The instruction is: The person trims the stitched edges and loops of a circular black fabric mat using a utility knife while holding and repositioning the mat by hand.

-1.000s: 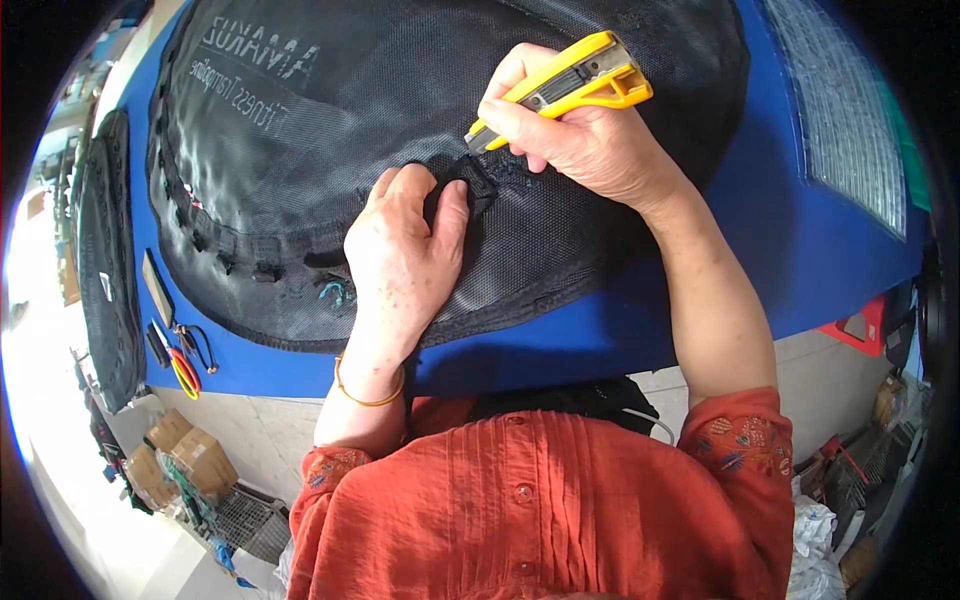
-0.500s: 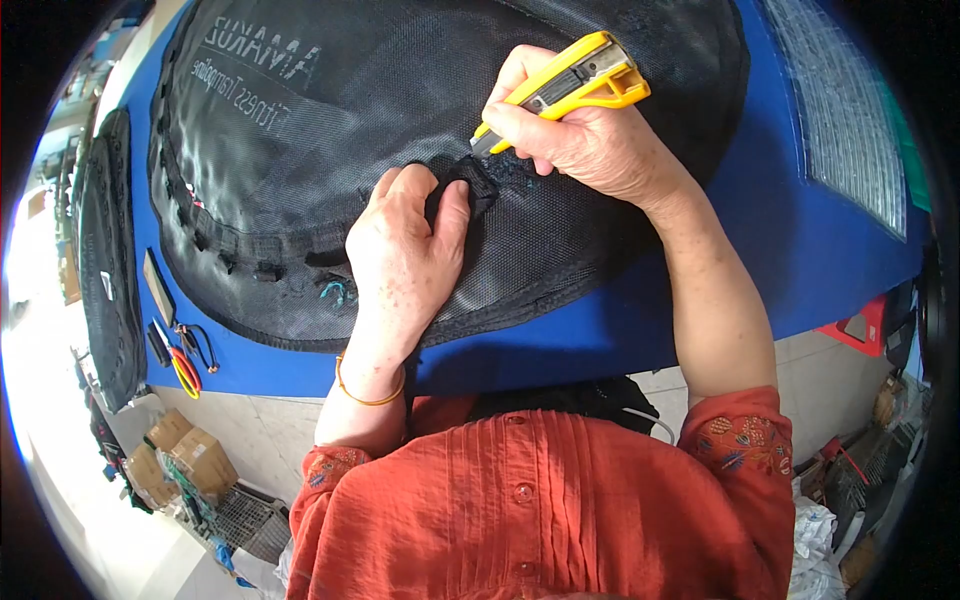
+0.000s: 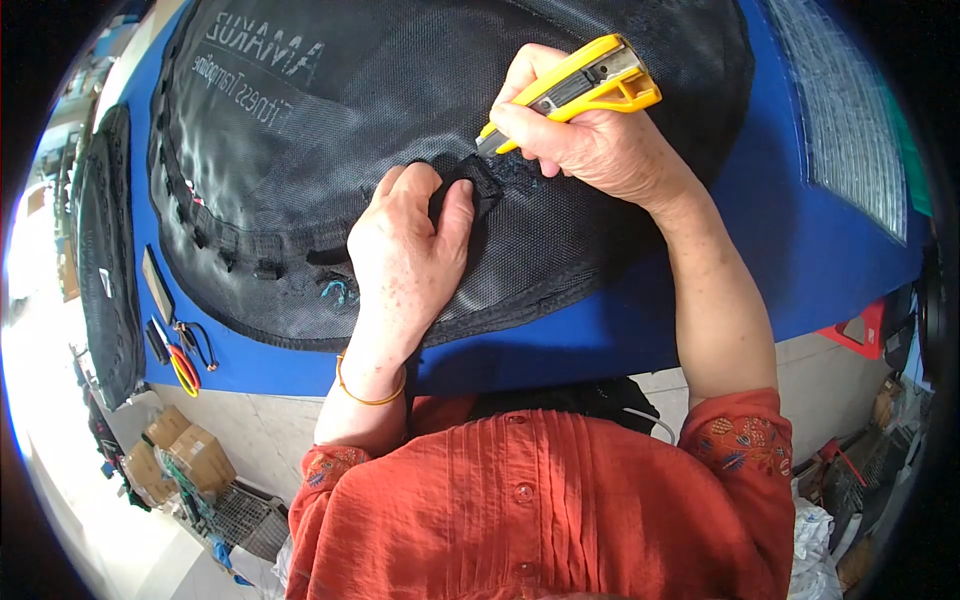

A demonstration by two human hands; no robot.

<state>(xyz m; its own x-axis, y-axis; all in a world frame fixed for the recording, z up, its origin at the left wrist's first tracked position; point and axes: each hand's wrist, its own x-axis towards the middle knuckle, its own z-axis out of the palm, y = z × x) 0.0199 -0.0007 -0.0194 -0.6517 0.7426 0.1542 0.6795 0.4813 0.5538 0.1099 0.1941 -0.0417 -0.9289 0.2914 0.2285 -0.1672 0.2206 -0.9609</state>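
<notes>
Yellow cutter (image 3: 575, 88) held in the right hand (image 3: 608, 148), grip closed around its body; tip angled down at the black mesh mat (image 3: 370, 110), though blade contact could not be told. Dark webbing strap (image 3: 483, 184) pinched by the left hand (image 3: 405, 248), thumb and curled fingers either side. Mat was spread on the blue bench (image 3: 780, 250); a red-and-yellow-handled tool (image 3: 184, 371) was seen near its left edge.

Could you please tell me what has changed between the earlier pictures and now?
The right hand and the yellow utility knife it grips have shifted slightly rightward in the picture. The left hand has edged the same way, resting on the black trampoline mat. Nothing was grasped or released; the red-handled tool still lies on the blue table.
</notes>
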